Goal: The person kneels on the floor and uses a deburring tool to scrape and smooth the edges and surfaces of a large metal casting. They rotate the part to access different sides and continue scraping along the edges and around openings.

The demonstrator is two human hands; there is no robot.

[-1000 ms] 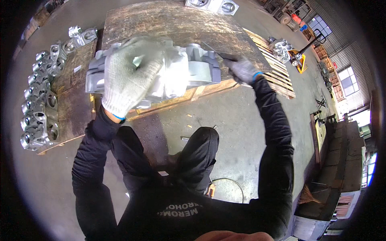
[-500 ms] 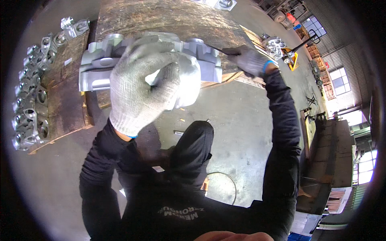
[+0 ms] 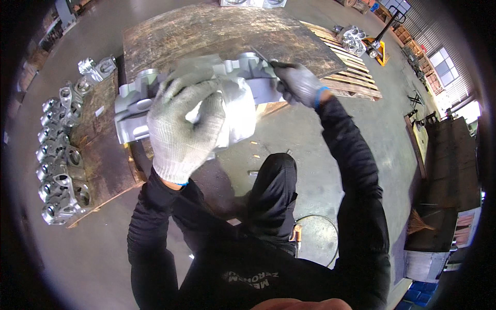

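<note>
The large grey cast-metal housing (image 3: 206,98), with round bores and ribbed walls, sits at the near edge of a worn, dark wooden-topped work surface (image 3: 217,31), directly in front of the seated person. Its long axis runs left to right across the view, the left end lying slightly nearer than the right; the bored openings at its left end face up and outward.

The left hand (image 3: 183,129), in a white knitted glove, is clamped over the near face of the casting, fingers curled around it, steadying the part. The right hand (image 3: 298,83), in a grey glove with a blue cuff, is closed around a thin, dark blade-like hand tool (image 3: 263,57), its tip laid against the upper right edge of the casting.

Judgement: the step in hand appears to be hand finishing of an edge, scraping or filing burrs. The next stroke calls for a firm hold from the left hand so the part does not rock, and tool pressure kept along the edge and away from the holding fingers.

Similar silvery castings (image 3: 59,155) lie in rows on a board to the left. A slatted wooden pallet (image 3: 351,82) stands to the right.
</note>
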